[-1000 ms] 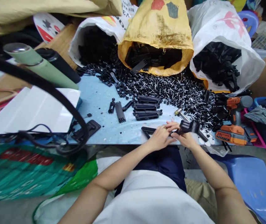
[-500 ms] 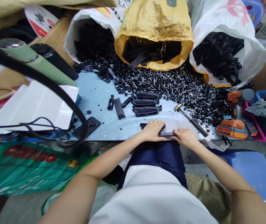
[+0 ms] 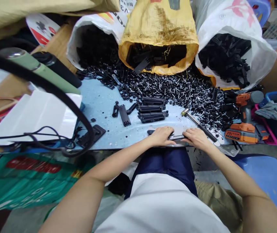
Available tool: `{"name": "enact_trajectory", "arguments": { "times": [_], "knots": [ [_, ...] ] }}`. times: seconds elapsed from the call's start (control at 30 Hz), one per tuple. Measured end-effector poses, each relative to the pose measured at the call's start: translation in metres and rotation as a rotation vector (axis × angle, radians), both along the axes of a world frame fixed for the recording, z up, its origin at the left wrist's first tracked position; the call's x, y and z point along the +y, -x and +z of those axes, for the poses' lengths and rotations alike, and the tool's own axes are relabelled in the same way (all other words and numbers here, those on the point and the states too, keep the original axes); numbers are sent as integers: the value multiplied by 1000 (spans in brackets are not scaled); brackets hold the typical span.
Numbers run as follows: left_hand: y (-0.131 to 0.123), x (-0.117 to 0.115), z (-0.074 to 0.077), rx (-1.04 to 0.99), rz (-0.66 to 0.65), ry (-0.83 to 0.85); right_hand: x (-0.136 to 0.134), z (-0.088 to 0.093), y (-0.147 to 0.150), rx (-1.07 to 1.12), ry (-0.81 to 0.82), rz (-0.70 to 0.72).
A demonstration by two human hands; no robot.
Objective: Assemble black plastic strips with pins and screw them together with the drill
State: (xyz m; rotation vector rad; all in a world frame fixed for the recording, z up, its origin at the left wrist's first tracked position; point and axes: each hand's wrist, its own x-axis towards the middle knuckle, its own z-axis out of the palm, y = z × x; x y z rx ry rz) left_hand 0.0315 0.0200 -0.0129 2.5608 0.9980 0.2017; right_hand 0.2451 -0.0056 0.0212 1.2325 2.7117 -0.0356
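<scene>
At the table's front edge my left hand (image 3: 163, 136) is closed over a black plastic part (image 3: 150, 132), whose rounded end sticks out on the left. My right hand (image 3: 195, 137) has its fingers curled round the right end of this part; the fingers hide most of that end. A flat grey metal plate (image 3: 179, 130) lies under and behind the hands. To the right of them rests a hammer (image 3: 200, 124) with a dark handle. Behind my left hand several assembled black plastic parts (image 3: 153, 116) lie stacked in a row.
A heap of black-headed pins (image 3: 174, 85) spreads across the back of the blue table (image 3: 99, 106). Behind it open a yellow sack (image 3: 158, 35) and two white sacks of black parts. An orange cordless drill (image 3: 245, 119) stands right; a black cable (image 3: 56, 87) arches across the left.
My right hand has shifted slightly right, widening the gap between the hands. My left hand stays on the black plastic part. The whole view has tilted a little.
</scene>
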Motion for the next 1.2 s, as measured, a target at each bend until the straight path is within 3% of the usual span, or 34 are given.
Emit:
{"name": "enact_trajectory", "arguments": {
  "times": [0.07, 0.17, 0.23, 0.37, 0.53, 0.67, 0.77, 0.87, 0.97, 1.2],
  "knots": [
    [-15, 25, 10, 21, 9, -36, 1, -8, -13, 47, 1, 2],
    [-40, 73, 22, 103, 222, -144, -5, -17, -28, 85, 7, -25],
    [-54, 101, 26, 164, 275, -133, -8, -18, -34, 108, 9, -64],
    [-73, 121, 28, 170, 289, -106, 11, -11, -35, 187, -84, -251],
    [-63, 90, 30, 120, 324, -159, 85, 1, -20, 185, -177, -521],
    [-17, 50, 24, -83, 318, -249, 136, 2, -3, 153, -148, -595],
    [23, 20, 13, -205, 367, -250, 153, 1, 5, 140, -114, -619],
    [49, -2, 1, -242, 419, -166, 152, 4, 8, 154, -90, -614],
    [57, -15, -3, -211, 445, -127, 137, 10, 8, 207, -92, -593],
    [52, -19, 16, 27, 344, -137, 76, 14, -2, 426, -87, -435]
  ]
}}
